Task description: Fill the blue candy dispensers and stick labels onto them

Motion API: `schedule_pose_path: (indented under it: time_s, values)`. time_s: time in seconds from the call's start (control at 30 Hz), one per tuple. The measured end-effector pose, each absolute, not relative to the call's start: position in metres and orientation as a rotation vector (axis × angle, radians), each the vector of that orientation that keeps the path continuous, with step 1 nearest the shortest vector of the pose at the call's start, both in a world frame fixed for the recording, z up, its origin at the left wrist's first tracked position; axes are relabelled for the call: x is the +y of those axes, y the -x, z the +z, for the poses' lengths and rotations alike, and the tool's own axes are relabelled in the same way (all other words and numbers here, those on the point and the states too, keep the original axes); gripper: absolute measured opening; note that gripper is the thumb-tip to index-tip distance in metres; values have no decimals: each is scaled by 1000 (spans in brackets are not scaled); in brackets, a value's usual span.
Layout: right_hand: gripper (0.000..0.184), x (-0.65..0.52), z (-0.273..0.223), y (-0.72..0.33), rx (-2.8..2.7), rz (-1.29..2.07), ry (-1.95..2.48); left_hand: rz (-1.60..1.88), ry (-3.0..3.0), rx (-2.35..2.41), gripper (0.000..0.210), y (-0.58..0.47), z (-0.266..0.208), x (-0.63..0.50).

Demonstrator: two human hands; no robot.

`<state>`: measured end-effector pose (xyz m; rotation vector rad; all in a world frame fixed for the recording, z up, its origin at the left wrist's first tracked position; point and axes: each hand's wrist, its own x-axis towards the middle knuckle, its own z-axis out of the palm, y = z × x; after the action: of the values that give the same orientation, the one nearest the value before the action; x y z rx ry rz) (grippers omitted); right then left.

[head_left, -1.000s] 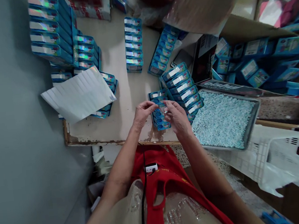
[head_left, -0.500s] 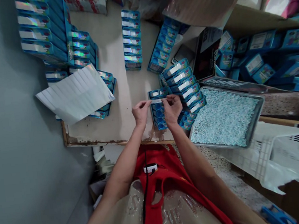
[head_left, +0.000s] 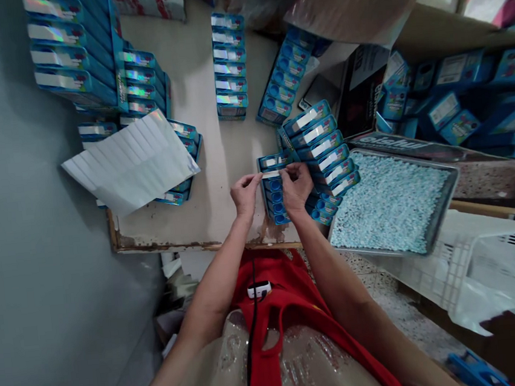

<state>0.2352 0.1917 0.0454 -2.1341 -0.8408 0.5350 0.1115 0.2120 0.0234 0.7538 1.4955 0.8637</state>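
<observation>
Between my two hands a short white sticker strip (head_left: 271, 174) is stretched over a row of small blue boxes (head_left: 277, 198). My left hand (head_left: 245, 195) pinches its left end between thumb and fingertips. The right end is pinched by my right hand (head_left: 297, 188), which covers part of the row. Most boxes in this row show round circles on top, while the rearmost box (head_left: 275, 160) bears a white strip. Just right of my right hand lean more blue boxes with white strips (head_left: 323, 147). A sheet of white strips (head_left: 134, 162) rests on boxes at the left.
A metal tray (head_left: 442, 214) of pale blue pellets stands at the right, beside a carton of loose blue boxes (head_left: 462, 97). Rows of boxes (head_left: 230, 62) stand farther back. Stacked boxes (head_left: 59, 54) rise by the left wall. A white plastic basket (head_left: 464, 258) sits lower right.
Both hands keep their pinch on the sticker strip over the same row. The whole scene shifts very slightly in view; nothing has been let go.
</observation>
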Motion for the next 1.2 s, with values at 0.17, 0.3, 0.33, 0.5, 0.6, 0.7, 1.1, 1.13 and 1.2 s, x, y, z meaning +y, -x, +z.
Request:
schedule_pose_path:
  time_s: [0.17,0.3,0.33,0.5,0.6,0.7,1.1,1.13,1.2]
  values:
    - [13,191,42,-234,-948,498,2256,800,-621,1422,27,-117,14,212]
    - [15,192,47,-227,-1141,431,2419,717,-441,1409,33,-127,3,216]
    - [19,192,50,-226,-1170,437,2454,715,-420,1441,34,-128,0,217]
    - [48,188,61,-226,-1321,456,2525,725,-655,1655,30,-122,1,222]
    - [61,183,65,-232,-1565,448,2516,838,-933,1624,12,-118,14,224]
    - [61,183,69,-235,-1761,453,2518,875,-967,1486,19,-124,22,229]
    - [64,178,93,-255,-2025,600,2389,895,-882,1502,26,-124,22,213]
    - [65,172,93,-257,-2019,595,2363,880,-907,1489,24,-123,25,209]
    - [63,162,92,-258,-2043,568,2335,848,-981,1482,23,-123,29,203]
